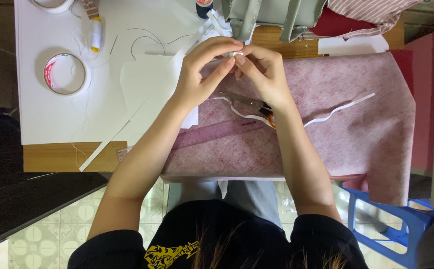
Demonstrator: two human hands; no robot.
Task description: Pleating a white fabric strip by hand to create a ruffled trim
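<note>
Both hands meet over the wooden bench (pixel 62 158): the left hand (pixel 199 74) and right hand (pixel 264 74) are curled, fingertips pinching a small white paper strip (pixel 235 54) between them, above the pink speckled fabric (pixel 356 134). Under the wrists lie scissors (pixel 247 102) and a translucent ruler (pixel 217 133). To the left, a white sheet (pixel 52 114) carries a tape roll (pixel 66 73) and thread spool (pixel 96 34); below, patterned floor tiles (pixel 52 229) and a blue plastic stool (pixel 401 224).

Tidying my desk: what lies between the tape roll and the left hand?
Head view: only bare white paper sheet between the white adhesive tape roll and left hand.
</note>
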